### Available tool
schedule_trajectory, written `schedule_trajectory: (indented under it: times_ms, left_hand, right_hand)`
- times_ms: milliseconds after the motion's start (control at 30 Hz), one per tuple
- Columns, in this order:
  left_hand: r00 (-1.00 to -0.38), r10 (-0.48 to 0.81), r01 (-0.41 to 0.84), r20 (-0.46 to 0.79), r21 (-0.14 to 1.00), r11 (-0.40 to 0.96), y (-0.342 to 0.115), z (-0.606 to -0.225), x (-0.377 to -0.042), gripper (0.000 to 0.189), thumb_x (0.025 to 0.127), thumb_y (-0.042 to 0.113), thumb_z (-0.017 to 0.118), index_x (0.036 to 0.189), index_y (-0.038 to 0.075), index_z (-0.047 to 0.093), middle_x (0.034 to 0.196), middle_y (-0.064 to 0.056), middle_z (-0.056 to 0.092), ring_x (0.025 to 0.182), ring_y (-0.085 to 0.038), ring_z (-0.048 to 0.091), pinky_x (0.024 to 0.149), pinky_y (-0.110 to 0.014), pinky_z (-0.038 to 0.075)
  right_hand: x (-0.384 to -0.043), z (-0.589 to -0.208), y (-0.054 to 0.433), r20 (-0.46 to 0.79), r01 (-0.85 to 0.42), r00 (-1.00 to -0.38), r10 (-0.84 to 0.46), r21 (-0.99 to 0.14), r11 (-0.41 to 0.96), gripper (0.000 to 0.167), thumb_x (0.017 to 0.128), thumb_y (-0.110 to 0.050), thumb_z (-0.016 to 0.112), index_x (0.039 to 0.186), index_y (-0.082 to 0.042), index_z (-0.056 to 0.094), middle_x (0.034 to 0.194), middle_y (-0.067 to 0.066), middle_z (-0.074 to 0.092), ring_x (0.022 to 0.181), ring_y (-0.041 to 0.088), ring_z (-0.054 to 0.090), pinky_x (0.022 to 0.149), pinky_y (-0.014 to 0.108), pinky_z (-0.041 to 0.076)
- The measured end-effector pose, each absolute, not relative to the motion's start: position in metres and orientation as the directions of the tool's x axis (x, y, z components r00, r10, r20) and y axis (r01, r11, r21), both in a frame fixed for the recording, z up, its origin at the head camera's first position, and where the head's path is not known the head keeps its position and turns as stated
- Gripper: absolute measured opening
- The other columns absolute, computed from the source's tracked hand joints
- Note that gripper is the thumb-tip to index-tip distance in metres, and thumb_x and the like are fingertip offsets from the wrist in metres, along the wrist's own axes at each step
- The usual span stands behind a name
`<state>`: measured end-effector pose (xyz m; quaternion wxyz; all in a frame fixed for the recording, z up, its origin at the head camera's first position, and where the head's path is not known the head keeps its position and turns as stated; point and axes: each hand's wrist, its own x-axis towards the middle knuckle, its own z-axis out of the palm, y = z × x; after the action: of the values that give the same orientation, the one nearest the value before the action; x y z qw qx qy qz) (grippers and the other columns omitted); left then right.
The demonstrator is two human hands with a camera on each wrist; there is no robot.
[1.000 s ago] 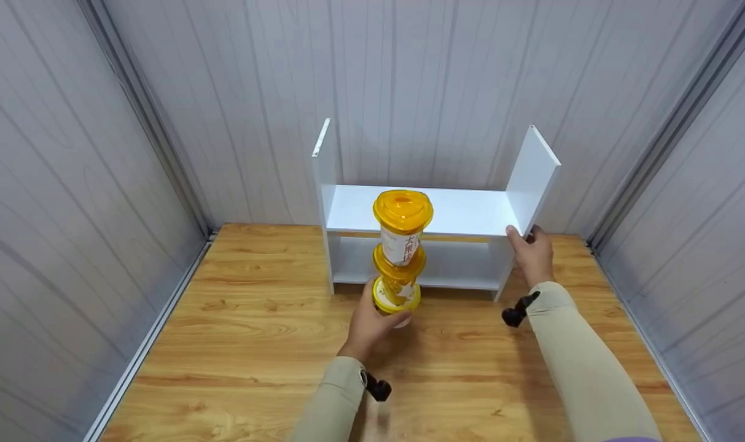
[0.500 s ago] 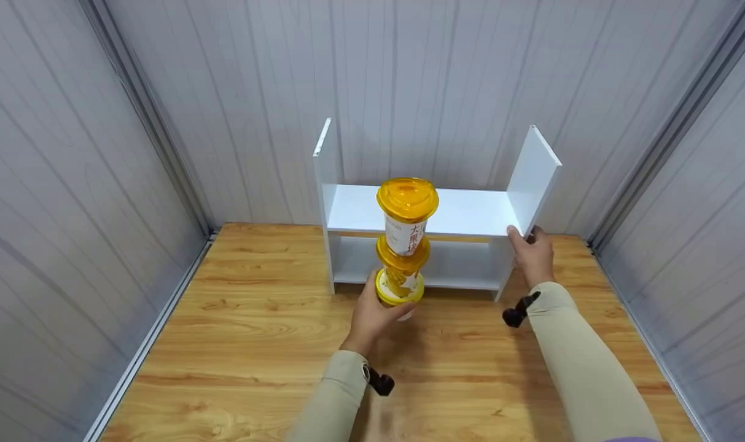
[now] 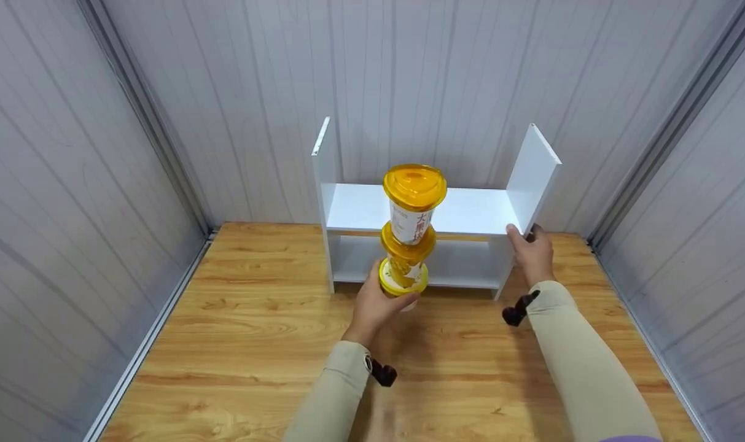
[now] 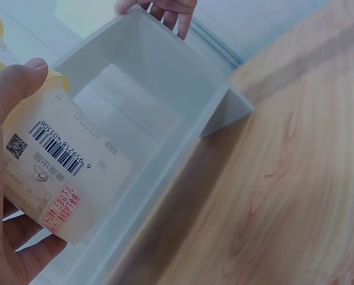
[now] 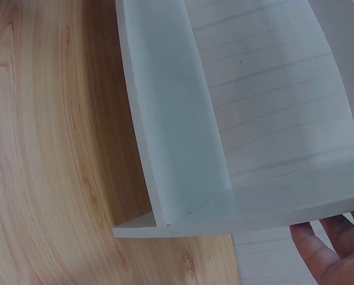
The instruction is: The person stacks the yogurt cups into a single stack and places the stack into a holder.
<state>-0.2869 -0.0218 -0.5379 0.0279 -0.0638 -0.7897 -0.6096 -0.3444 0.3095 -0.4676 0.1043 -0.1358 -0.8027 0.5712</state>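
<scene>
My left hand (image 3: 372,310) grips the lowest of three lidded cups stacked into a column. The top cup (image 3: 411,224) has a translucent yellow-orange lid and a white label with red lettering; beneath it is a second yellow-lidded cup (image 3: 404,268). In the left wrist view, the bottom cup (image 4: 70,160) shows a barcode and a red printed box, with thumb and fingers around it. The column stands in front of a white two-tier shelf (image 3: 354,205). My right hand (image 3: 534,255) holds the shelf's right side panel, thumb at the front edge, fingers (image 5: 310,246) on the outer face.
The shelf stands on a wood-grain table (image 3: 255,344) close to a pale panelled back wall (image 3: 274,104). Similar walls rise at left and right. Tall side panels (image 3: 535,172) flank the upper tier, which has no top board.
My left hand has lifted the column of cups and carried it forward and slightly right, toward the shelf. My right hand keeps its place on the side panel.
</scene>
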Motion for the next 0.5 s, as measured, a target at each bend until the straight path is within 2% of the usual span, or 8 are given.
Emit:
schedule_trajectory:
  times_ms: [267, 500]
  left_hand:
    - [-0.99, 0.067, 0.14, 0.127, 0.957, 0.253, -0.021, -0.529, -0.287, 0.096, 0.068, 0.048, 0.093, 0.146, 0.034, 0.04, 0.127, 0.011, 0.06, 0.117, -0.015, 0.058, 0.104, -0.045, 0.047]
    - [-0.981, 0.071, 0.193, 0.18, 0.932, 0.306, -0.02, -0.525, -0.289, 0.098, 0.069, 0.05, 0.091, 0.149, 0.03, 0.039, 0.124, 0.007, 0.062, 0.113, -0.016, 0.06, 0.099, -0.044, 0.05]
  right_hand:
    - [-0.342, -0.468, 0.309, 0.019, 0.101, -0.938, 0.345, -0.94, 0.327, 0.087, 0.096, -0.057, 0.058, 0.159, -0.004, 0.028, 0.157, 0.023, 0.038, 0.141, 0.036, 0.041, 0.115, 0.05, 0.037]
    - [-0.34, -0.469, 0.309, 0.059, 0.062, -0.938, 0.343, -0.942, 0.33, 0.086, 0.096, -0.056, 0.059, 0.156, -0.001, 0.032, 0.152, 0.024, 0.043, 0.135, 0.033, 0.046, 0.111, 0.049, 0.041]
